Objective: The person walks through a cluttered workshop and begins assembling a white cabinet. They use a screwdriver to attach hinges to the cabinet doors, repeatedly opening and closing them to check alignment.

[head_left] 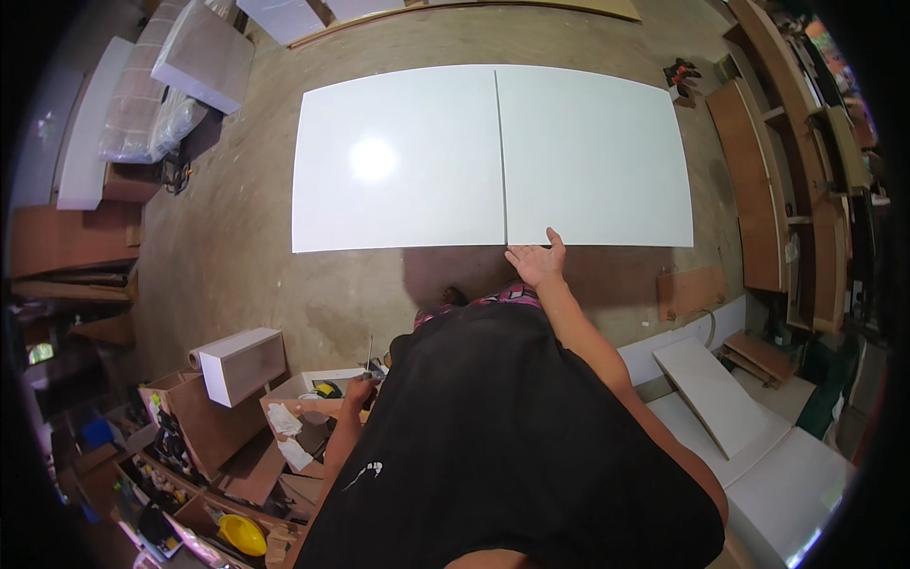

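Two glossy white panels lie side by side in front of me: the left panel (pixel 408 180) and the right panel (pixel 597 156), with a narrow dark gap between them. My right hand (pixel 540 264) is at their near edge, just by the lower end of the gap. Its palm faces up and its fingers are spread, with the thumb pointing away from me. Down at my left side, my left hand (pixel 356 393) is closed around a tool with a thin metal shaft (pixel 370 351) that points up. My body partly covers this tool, so its exact kind is unclear.
Left of me stand a white box-shaped cabinet piece (pixel 245 365), an open drawer (pixel 313 403) and bins with a yellow hard hat (pixel 243 536). Wooden cabinet frames (pixel 758 180) line the right. White boards (pixel 706 398) lie at the lower right. Wrapped furniture (pixel 142 104) is far left.
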The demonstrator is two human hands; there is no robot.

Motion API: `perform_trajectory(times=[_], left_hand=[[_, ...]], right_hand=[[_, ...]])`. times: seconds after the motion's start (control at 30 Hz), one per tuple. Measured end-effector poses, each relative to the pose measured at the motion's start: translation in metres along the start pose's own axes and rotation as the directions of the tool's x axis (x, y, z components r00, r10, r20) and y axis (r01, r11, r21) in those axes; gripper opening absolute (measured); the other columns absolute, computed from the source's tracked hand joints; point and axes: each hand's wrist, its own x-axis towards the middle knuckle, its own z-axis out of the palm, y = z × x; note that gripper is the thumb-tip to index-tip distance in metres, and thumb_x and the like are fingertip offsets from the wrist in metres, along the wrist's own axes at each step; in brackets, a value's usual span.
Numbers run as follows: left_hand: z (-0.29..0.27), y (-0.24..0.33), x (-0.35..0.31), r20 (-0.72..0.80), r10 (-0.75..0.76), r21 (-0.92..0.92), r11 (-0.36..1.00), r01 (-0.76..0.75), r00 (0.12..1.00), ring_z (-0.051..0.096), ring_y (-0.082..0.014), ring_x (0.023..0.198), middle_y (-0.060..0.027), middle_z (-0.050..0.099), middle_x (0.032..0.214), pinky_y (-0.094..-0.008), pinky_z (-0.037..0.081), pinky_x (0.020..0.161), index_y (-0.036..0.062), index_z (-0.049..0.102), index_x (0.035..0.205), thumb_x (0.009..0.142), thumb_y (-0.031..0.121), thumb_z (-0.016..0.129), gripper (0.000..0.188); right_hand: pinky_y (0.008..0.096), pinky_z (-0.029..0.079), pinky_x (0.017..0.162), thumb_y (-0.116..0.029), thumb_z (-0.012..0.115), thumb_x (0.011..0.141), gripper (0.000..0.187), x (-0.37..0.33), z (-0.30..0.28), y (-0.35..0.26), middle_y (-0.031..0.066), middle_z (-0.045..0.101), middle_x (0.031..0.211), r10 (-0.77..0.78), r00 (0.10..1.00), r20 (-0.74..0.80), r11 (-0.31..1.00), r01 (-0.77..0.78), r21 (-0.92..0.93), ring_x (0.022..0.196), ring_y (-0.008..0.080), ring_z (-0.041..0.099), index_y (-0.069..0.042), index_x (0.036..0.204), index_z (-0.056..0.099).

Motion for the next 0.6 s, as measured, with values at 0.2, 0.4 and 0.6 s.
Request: perform_trajectory(times=[0.2, 0.4, 0.6], left_hand=[[-0.016, -0.018, 0.020, 0.027, 0.093, -0.214, 0.973, -0.085, 0.995, 0.060, -0.0163, 0.060, -0.0071, 0.062, 0.066, -0.0319, 0.046, 0.056, 0.0010, 0.065, 0.078, 0.075, 0.015, 0.069, 0.015], [0.004, 0.088, 0.023, 0.042, 0.200, -0.099, 0.976, -0.195, 0.979, 0.055, -0.0130, 0.057, -0.0041, 0.060, 0.064, -0.0296, 0.044, 0.055, 0.0017, 0.064, 0.079, 0.079, 0.011, 0.067, 0.010], [0.026, 0.112, 0.049, 0.085, 0.316, -0.111, 0.945, -0.306, 0.945, 0.056, -0.0117, 0.057, -0.0031, 0.060, 0.066, -0.0270, 0.045, 0.055, 0.0007, 0.063, 0.079, 0.079, 0.012, 0.067, 0.012]], right_hand=[[0.0481, 0.010, 0.115, -0.064, 0.049, 0.083, 0.109, 0.008, -0.012, -0.003, 0.0260, -0.002, 0.154, -0.001, 0.996, 0.086, 0.997, 0.008, -0.079, 0.144, 0.0389, 0.006, 0.008, 0.145, -0.006], [0.0503, 0.019, 0.112, -0.066, 0.042, 0.087, 0.096, 0.008, -0.036, -0.006, 0.0255, 0.022, 0.150, -0.039, 0.994, -0.101, 0.877, -0.015, -0.480, 0.138, 0.0388, 0.026, 0.005, 0.146, 0.013], [0.0411, 0.046, 0.089, -0.042, 0.057, 0.089, 0.050, 0.013, -0.132, -0.029, 0.0145, 0.062, 0.111, -0.195, 0.952, -0.237, 0.649, -0.056, -0.759, 0.103, 0.0290, 0.060, -0.002, 0.120, 0.054]])
